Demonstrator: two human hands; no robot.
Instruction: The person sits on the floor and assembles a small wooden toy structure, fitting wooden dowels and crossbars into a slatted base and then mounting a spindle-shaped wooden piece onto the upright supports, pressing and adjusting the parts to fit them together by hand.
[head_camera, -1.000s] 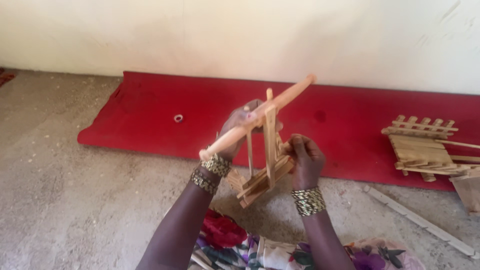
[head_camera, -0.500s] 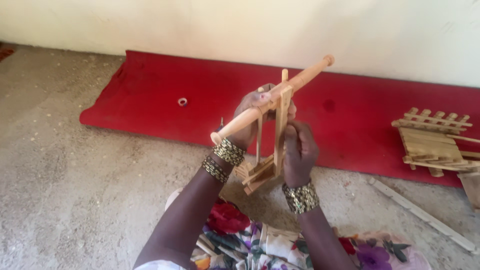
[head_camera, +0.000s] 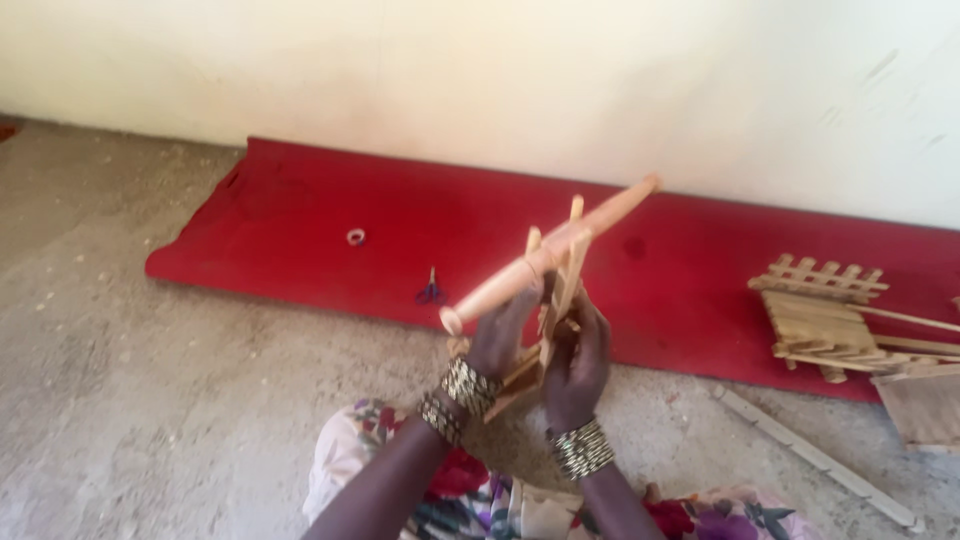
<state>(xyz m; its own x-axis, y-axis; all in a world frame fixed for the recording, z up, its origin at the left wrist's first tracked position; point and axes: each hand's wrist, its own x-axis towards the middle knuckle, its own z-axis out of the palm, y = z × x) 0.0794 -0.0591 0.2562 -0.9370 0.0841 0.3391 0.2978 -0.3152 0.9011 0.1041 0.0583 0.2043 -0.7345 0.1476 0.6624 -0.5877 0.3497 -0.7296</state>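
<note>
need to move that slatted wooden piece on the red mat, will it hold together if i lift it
The slatted wooden piece looks stiff but probably fragile: thin slats joined like a small fence. It likely weighs little for its size. Lying flat on the red mat, it seems unlikely to roll or tip.

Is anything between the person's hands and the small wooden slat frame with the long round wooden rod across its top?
Nothing visible. The left hand and right hand both grip the small wooden slat frame directly, below the long round wooden rod. Scissors and a tape roll lie apart on the red mat.
</note>
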